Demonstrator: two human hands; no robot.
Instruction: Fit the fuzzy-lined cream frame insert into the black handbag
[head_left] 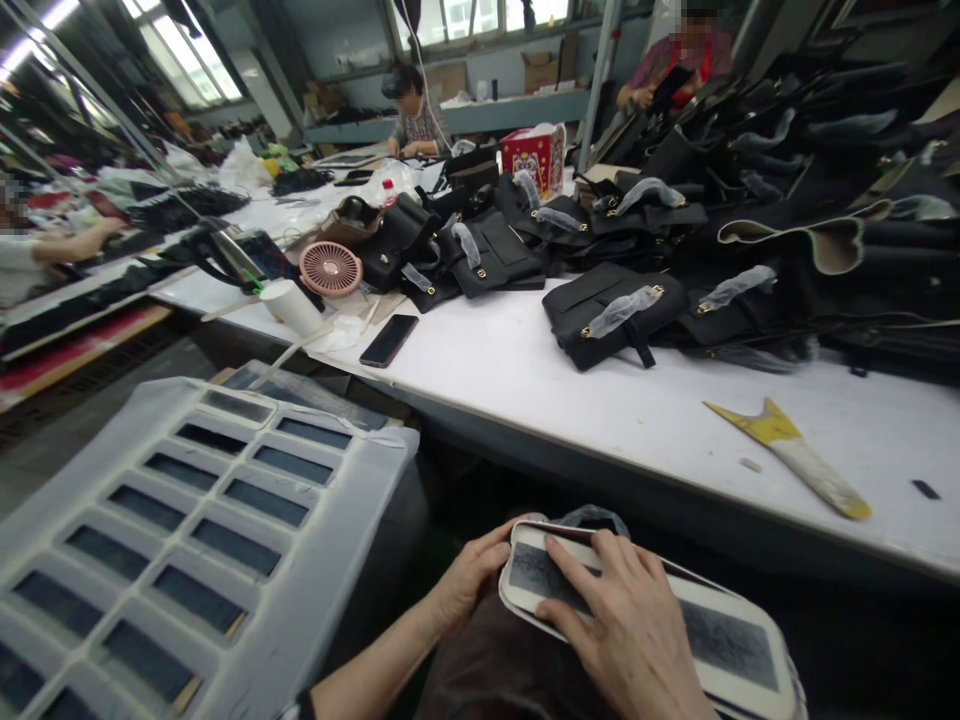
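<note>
Right at the bottom of the view, the right hand (630, 625) lies flat, fingers spread and pressing down on a cream-edged rounded leather panel with a dark grey centre (731, 640), which rests across the person's lap below the table edge; the left hand (469, 580) curls round the panel's near-left corner, thumb on top, pinching that rim. A grey plastic-wrapped strap (596, 517) peeks out just behind the panel. To the left sits a pale grey moulded tray with rows of dark rectangular slots (360, 500), tilted and close to the left forearm. Risk, as I read it: the panel is balanced on a knee with only a palm and one corner pinch, so it could slide off toward the floor if the palm lifts, and an elbow swing left could knock the tray. Up on the long white worktable (525, 370), there is bare room straight ahead, between a black smartphone (388, 340) and a yellow-and-cream wedge-shaped scraper (795, 450). Beyond that the space closes: black leather handbags with wrapped handles (611, 315) are heaped along the back and right, a pink round desk fan (331, 268) and a white paper cup (291, 305) crowd the left, and other workers sit further off
</note>
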